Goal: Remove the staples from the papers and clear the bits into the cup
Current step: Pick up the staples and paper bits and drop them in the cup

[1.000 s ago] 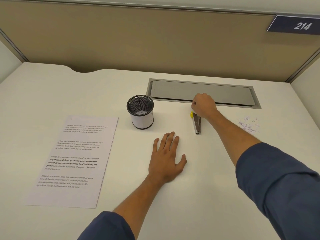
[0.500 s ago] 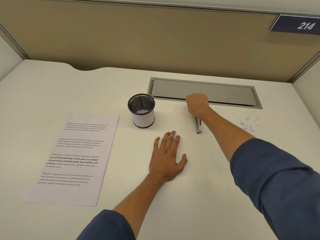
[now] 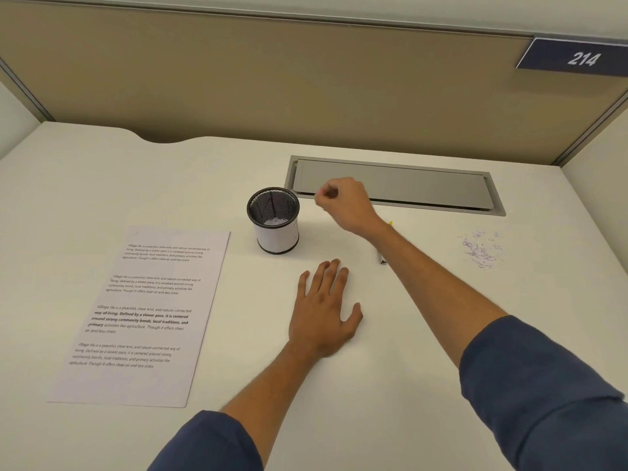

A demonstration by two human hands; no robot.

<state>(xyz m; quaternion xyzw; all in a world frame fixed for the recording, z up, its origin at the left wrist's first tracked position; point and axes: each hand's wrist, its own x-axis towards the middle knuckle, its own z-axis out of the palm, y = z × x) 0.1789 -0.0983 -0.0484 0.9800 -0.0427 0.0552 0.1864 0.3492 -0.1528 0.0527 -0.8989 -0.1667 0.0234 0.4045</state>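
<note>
Stapler lies with its long axis running near-to-far, mostly under the forearm. Right hand curled, contents indiscernible, beside cup. Left hand flat on desk.

We are seeing a white tabletop with a grey cable hatch lying flush in it, a tan partition standing behind, carrying a navy "214" sign.
</note>
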